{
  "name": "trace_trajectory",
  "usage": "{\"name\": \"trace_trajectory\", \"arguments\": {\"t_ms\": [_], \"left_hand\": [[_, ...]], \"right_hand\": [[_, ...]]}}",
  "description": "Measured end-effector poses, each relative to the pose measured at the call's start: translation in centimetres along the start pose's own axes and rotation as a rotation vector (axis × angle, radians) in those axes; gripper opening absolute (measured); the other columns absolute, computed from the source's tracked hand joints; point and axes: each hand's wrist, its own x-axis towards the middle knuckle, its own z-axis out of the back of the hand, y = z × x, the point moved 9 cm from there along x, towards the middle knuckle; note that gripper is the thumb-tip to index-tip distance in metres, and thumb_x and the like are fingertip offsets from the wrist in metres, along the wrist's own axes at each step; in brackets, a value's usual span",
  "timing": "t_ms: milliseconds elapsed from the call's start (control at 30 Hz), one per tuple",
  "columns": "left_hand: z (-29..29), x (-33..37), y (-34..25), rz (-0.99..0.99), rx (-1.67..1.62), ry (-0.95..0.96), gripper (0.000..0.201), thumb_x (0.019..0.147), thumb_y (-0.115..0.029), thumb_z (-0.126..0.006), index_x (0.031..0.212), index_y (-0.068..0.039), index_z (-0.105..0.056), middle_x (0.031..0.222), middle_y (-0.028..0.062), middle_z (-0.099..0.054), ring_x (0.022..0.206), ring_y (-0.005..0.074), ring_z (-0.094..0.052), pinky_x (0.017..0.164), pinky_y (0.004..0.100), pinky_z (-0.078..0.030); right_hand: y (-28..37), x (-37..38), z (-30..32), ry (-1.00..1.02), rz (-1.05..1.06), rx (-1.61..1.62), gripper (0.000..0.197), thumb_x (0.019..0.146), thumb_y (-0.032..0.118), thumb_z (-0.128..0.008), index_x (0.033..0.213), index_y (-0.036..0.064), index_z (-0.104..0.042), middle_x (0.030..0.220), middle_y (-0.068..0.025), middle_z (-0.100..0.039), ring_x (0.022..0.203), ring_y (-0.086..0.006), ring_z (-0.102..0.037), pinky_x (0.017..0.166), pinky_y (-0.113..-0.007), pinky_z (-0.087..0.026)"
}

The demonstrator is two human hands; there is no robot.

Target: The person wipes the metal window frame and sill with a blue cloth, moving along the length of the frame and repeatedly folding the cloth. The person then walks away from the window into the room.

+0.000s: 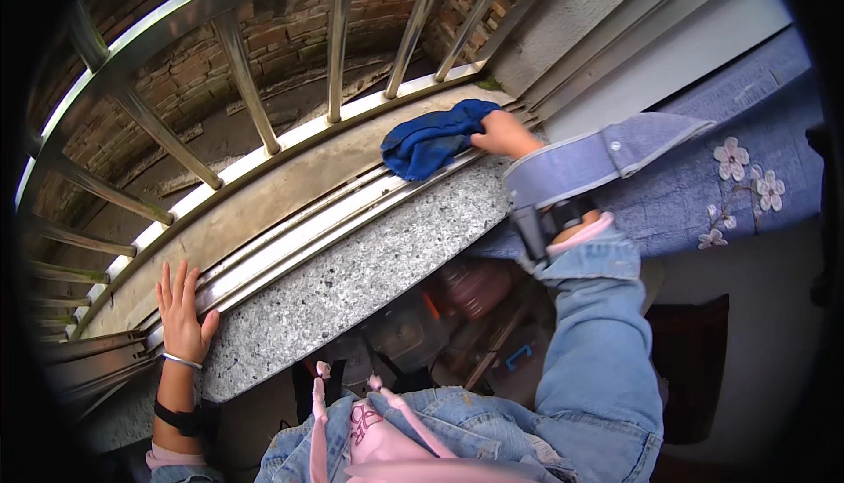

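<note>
A dark blue cloth (429,142) lies bunched over the metal window track (303,217) at its far right part. My right hand (507,134) grips the cloth's right end, the fingers partly hidden by it. My left hand (183,312) rests with fingers stretched out at the left end of the track, beside the speckled granite sill (352,272). It holds nothing. Around the left wrist are a bangle and a black strap. A lilac curtain tieback (571,167) hangs across my right forearm and hides part of the wrist.
Beyond the track, a metal railing (337,52) stands on a pale ledge (290,171), with a brick wall behind it. To the right hangs a lilac curtain (668,193) with white flowers, next to the window frame (633,52). Plastic containers (406,329) sit in shadow below the sill.
</note>
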Motion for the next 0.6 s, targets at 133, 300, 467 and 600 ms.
{"name": "trace_trajectory", "arguments": {"t_ms": [133,300,467,600], "left_hand": [[0.1,-0.3,0.0,0.0,-0.003,-0.011,0.063,0.084,-0.038,-0.054,0.134,-0.002,-0.042,0.145,0.0169,-0.034,0.14,0.0412,-0.018,0.112,0.0545,-0.011],[0.0,-0.4,0.0,-0.006,0.011,-0.006,0.063,0.084,-0.039,-0.053,0.133,-0.001,-0.043,0.145,0.0169,-0.034,0.14,0.0409,-0.018,0.112,0.0549,-0.012],[0.0,-0.2,0.0,-0.013,-0.005,-0.025,0.063,0.083,-0.04,-0.052,0.132,-0.002,-0.044,0.146,0.0167,-0.034,0.139,0.0402,-0.019,0.111,0.0547,-0.013],[-0.3,-0.2,0.1,0.006,-0.017,-0.009,0.064,0.081,-0.041,-0.053,0.132,-0.002,-0.045,0.146,0.0166,-0.035,0.139,0.0402,-0.02,0.112,0.054,-0.014]], "right_hand": [[5.8,-3.1,1.1,-0.277,-0.062,0.087,0.021,0.07,0.022,-0.065,0.078,0.0026,-0.067,0.075,-0.0186,-0.065,0.076,-0.0378,-0.062,0.07,-0.045,-0.05],[6.6,-3.3,6.3,-0.059,0.233,0.497,0.023,0.085,0.018,-0.066,0.098,-0.0005,-0.067,0.067,-0.005,-0.064,0.063,-0.0096,-0.06,0.057,-0.026,-0.048],[-5.7,-0.5,8.5,0.064,-0.187,0.633,0.019,0.082,0.018,-0.069,0.082,-0.0011,-0.067,0.073,-0.0044,-0.063,0.06,-0.0119,-0.063,0.056,-0.027,-0.052],[-9.9,1.8,8.2,-0.176,-0.072,0.016,0.009,0.076,0.009,-0.065,0.076,0.0007,-0.064,0.078,-0.0133,-0.066,0.071,-0.0283,-0.066,0.065,-0.037,-0.053]]}}
